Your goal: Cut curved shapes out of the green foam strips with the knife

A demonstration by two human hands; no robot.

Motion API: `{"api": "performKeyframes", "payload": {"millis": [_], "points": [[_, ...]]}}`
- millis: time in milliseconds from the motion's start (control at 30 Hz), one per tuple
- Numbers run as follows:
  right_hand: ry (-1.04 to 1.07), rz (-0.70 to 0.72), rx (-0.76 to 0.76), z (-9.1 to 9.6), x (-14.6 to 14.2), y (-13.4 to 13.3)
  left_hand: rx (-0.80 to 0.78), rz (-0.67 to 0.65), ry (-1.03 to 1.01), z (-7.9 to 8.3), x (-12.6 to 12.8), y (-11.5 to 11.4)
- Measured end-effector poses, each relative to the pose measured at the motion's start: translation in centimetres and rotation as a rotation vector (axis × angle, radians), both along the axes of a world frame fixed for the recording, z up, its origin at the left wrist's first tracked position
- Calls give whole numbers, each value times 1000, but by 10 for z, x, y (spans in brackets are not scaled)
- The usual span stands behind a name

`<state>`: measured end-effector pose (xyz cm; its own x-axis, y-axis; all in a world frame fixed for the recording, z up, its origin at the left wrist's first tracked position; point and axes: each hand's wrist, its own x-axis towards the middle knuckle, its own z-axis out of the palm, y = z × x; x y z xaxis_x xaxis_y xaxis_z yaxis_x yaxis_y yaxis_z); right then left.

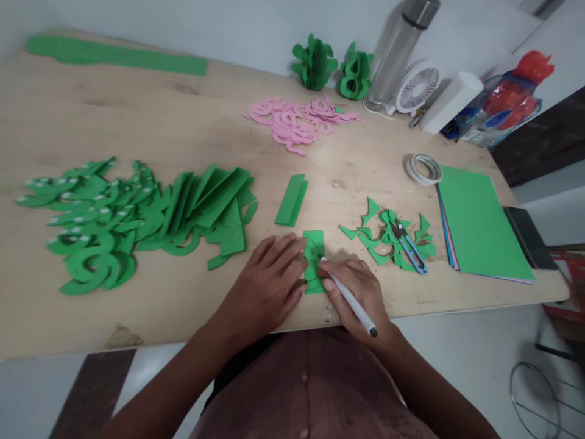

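Note:
A small green paper piece (314, 241) with drawn curved lines lies near the front edge of the table. My left hand (272, 283) rests flat on the table, its fingertips on the paper's left edge. In my right hand (361, 285) is a white pen (351, 300), its tip at the paper's right side and its dark end toward me. Just beyond my left hand a folded green strip (291, 201) lies on the table. Right of the pen, blue-handled thread snips (411, 249) rest on green paper scraps (377, 249).
Green cut-outs (98, 213) and folded green papers (219, 195) are piled at left. Pink cut-outs (292, 119) lie farther back. A paper stack (484, 225), tape rolls (424, 169) and a phone (530, 238) sit right. A bottle (395, 58) and fan (418, 88) stand behind.

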<state>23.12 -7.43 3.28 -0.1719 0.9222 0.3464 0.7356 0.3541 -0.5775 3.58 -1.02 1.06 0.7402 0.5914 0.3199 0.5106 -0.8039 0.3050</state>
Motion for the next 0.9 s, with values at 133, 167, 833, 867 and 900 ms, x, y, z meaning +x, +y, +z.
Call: {"api": "performKeyframes", "payload": {"millis": [133, 167, 833, 867, 900], "points": [[-44, -14, 53, -1, -1, 0, 1, 3, 3, -1, 0, 0], [-50, -16, 57, -2, -1, 0, -3, 4, 5, -1, 0, 0], [22, -4, -44, -4, 2, -2, -13, 14, -5, -1, 1, 2], [52, -3, -50, -5, 3, -2, -16, 13, -6, -1, 1, 2], [93, -5, -53, -5, 4, -2, -20, 12, -6, -2, 1, 2]]}}
